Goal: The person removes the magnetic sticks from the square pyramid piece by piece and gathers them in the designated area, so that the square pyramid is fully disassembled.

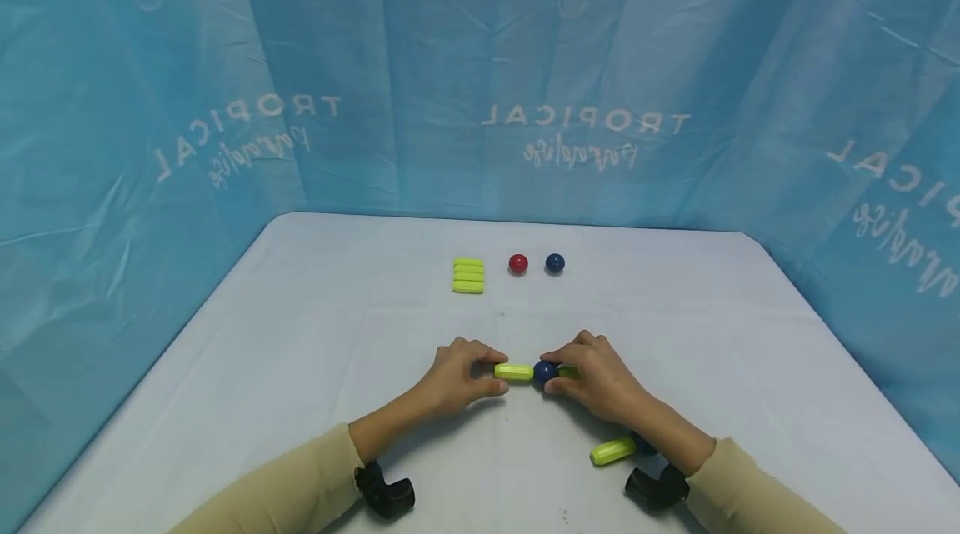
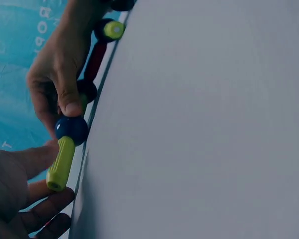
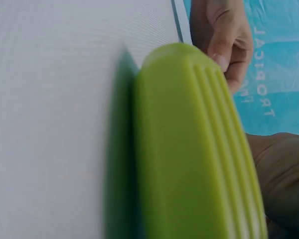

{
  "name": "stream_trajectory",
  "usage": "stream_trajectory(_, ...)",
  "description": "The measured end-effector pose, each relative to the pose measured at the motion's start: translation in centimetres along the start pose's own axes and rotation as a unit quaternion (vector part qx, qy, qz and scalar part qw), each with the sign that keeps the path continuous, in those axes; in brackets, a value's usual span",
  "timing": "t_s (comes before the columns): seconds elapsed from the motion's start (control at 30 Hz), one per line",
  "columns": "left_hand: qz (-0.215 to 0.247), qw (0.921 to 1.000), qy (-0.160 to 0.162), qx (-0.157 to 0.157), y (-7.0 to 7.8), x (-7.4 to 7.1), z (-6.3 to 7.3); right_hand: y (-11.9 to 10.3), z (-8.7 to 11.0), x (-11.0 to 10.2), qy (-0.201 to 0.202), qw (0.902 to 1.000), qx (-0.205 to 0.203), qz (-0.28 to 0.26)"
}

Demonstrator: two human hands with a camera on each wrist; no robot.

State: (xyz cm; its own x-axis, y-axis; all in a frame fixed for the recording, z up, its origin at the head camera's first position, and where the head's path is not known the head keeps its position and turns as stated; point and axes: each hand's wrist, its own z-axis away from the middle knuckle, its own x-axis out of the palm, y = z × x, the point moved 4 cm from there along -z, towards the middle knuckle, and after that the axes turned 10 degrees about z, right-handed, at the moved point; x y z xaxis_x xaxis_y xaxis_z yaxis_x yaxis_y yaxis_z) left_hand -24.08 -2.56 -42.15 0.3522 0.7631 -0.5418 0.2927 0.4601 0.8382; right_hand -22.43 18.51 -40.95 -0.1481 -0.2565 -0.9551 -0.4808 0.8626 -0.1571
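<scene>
In the head view, my left hand [image 1: 467,376] holds the outer end of a yellow-green ribbed stick [image 1: 513,372] between thumb and fingers. The stick's other end meets a blue ball [image 1: 545,373], which my right hand [image 1: 596,376] pinches. A second yellow-green stick [image 1: 568,371] shows between the right fingers, mostly covered. The left wrist view shows the joined pieces continuing past the right hand, with a red stick [image 2: 95,60] between dark balls. Large and close in the right wrist view is another yellow-green stick [image 3: 189,144].
Below the right forearm, a yellow-green stick [image 1: 612,451] and a partly hidden blue ball [image 1: 643,442] stick out. Farther back on the white table [image 1: 337,284] lie several yellow-green sticks [image 1: 468,276] side by side, a red ball [image 1: 518,264] and a blue ball [image 1: 555,263]. Blue curtains [image 1: 450,59] surround it.
</scene>
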Motion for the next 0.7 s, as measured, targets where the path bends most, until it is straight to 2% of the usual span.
stream_trajectory(0.17, 0.004, 0.9998, 0.019, -0.003, -0.2, 0.8, -0.1, 0.0, 0.0, 0.0, 0.002, 1.0000, -0.002, 0.002)
stream_trajectory(0.43, -0.013, 0.9977, 0.051, 0.043, 0.1, 1.5, -0.5, -0.1, 0.1, 0.2, 0.013, 0.9998, -0.009, 0.008)
stream_trajectory(0.7, -0.021, 0.9964, 0.068, 0.046, 0.3, 1.5, -0.6, 0.0, 0.0, 0.2, 0.016, 0.9997, -0.013, 0.014)
